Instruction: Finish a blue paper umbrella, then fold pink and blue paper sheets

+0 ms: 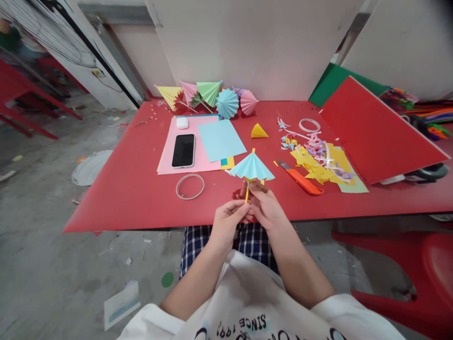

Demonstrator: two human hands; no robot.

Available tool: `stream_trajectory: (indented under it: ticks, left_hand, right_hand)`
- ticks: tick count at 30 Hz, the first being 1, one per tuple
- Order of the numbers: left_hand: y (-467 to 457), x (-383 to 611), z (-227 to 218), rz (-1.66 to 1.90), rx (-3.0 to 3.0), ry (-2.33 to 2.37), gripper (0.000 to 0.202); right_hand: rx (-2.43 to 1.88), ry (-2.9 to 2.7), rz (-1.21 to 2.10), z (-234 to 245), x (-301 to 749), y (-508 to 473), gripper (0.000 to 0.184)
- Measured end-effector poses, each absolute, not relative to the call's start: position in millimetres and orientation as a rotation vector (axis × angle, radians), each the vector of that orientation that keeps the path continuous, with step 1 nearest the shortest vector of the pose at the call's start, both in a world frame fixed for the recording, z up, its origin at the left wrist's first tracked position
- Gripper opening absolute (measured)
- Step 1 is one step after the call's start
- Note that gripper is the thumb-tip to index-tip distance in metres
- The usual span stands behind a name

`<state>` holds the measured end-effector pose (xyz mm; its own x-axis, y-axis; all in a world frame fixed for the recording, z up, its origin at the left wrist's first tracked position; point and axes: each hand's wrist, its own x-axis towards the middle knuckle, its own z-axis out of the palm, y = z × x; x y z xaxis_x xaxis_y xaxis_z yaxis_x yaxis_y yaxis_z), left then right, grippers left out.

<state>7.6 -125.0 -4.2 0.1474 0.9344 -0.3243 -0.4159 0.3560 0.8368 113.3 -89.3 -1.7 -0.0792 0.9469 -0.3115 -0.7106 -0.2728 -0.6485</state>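
A small light-blue pleated paper umbrella [252, 167] with a yellow stick stands upright between my hands, above the front part of the red table [141, 203]. My left hand [230, 217] pinches the lower end of the stick. Just under the canopy, my right hand [264, 205] has its fingers closed around the upper stick; some of its fingertips are hidden behind the stick. To the right of my hands lies an orange utility knife [300, 180]. A folded yellow paper piece [259, 131] rests beyond the umbrella.
Several finished paper umbrellas [227, 104] line the back. A phone [183, 150], white earbud case [182, 123] and blue sheet [222, 140] lie on pink paper [164, 160]. Nearby are a coiled cable [190, 187], tape ring [309, 125], paper scraps [311, 163] and a leaning red board [378, 127].
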Motion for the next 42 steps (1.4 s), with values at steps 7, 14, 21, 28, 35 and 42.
stream_trajectory:
  ticks: [7,14,21,28,35,42]
  left_hand:
    - [-124.3,5.9,-5.7,1.086,0.663,0.969,0.017]
    - [-123.7,5.8,-6.0,1.081,0.670,0.961,0.016]
    - [-122.7,6.5,-9.4,1.079,0.687,0.961,0.016]
    - [-127.0,9.5,-10.8,1.057,0.747,0.986,0.018]
    - [-131.8,13.6,-10.6,0.996,0.779,0.981,0.020]
    - [-131.9,15.4,-11.8,0.990,0.749,0.975,0.020]
  right_hand:
    - [-0.840,-0.404,1.706,-1.8,112.6,-91.3,0.020]
    - [-0.862,-0.444,1.711,-2.6,112.9,-91.7,0.019]
    - [-0.841,-0.441,1.704,-4.7,112.5,-92.1,0.017]
    - [-0.812,-0.398,1.663,-2.8,115.8,-88.8,0.015]
    - [-0.748,-0.414,1.606,2.6,124.7,-78.7,0.011]
    - [-0.744,-0.417,1.611,1.1,126.0,-79.3,0.011]
